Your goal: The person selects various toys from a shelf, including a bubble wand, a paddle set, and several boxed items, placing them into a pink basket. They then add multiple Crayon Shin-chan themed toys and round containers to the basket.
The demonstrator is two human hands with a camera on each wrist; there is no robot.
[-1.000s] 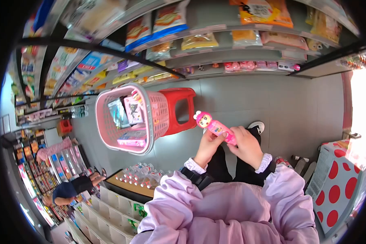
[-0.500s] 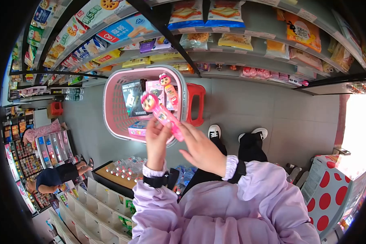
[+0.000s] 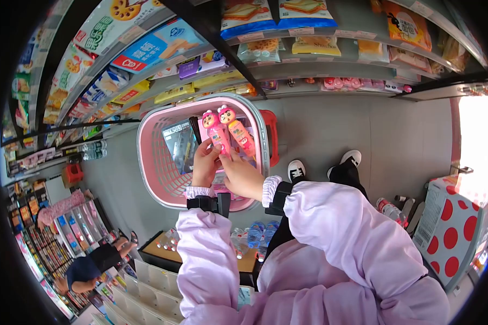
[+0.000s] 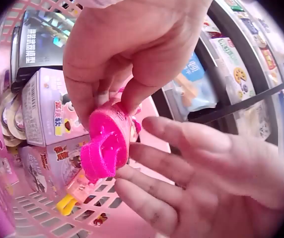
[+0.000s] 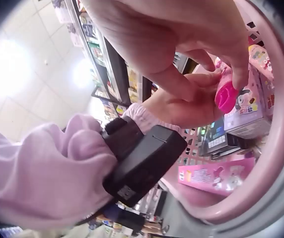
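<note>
My left hand (image 3: 203,168) pinches a pink doll-headed bottle (image 3: 217,136) over the pink basket (image 3: 145,172). In the left wrist view the bottle's bright pink base (image 4: 105,144) faces the camera, and my right hand (image 4: 206,173) is beside it with fingers extended. From the right wrist, the right fingertips appear right at the bottle (image 5: 225,96). A second doll-headed bottle (image 3: 241,136), with a yellow neck, lies in the basket alongside the first. Also inside are a dark box (image 4: 45,47), a purple box (image 4: 45,106) and a flat pink box (image 5: 216,176).
A red stool (image 3: 273,135) is under the basket. Snack shelves (image 3: 309,70) run along the far side. Water bottles (image 3: 257,233) stand on a low table near my arms. A red-dotted box (image 3: 450,244) is at right; another person (image 3: 87,265) is at far left.
Both hands have moved left from in front of my body to over the basket, carrying the bottle. Since half a second ago, it has turned more upright in view beside the second bottle.
</note>
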